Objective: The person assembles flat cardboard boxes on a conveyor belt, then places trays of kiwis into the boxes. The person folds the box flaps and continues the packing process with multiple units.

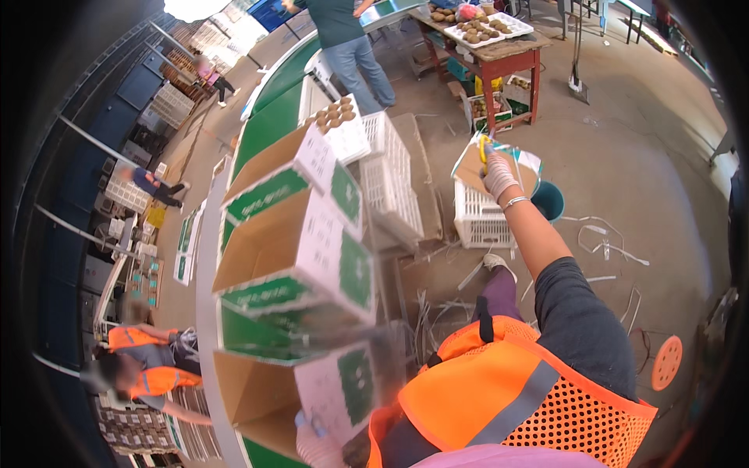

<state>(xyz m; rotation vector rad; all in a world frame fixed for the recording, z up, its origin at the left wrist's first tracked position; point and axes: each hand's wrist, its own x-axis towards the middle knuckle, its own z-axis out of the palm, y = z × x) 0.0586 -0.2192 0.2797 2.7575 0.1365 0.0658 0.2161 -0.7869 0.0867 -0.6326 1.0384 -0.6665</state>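
My right hand (500,178), in a pale glove with a bracelet at the wrist, reaches out over a white plastic crate (482,220). Its fingers close around a small yellow tool (485,151) whose exact kind I cannot make out. Under that hand, brown cardboard (470,169) and other flat pieces lie on top of the crate. At the lower edge my gloved left hand (318,448) grips the near edge of an open cardboard box (337,390), with a bit of blue at the fingertips. This box is blurred. Two more open white-and-green boxes (331,242) (318,160) stand beyond it in a row.
A green conveyor (273,117) runs along the left. Round brown fruit (335,115) sits in a white tray beside stacked white crates (390,183). A red table (499,58) holds more fruit. A teal bucket (549,200) and loose straps (605,246) are on the floor. Several people are around.
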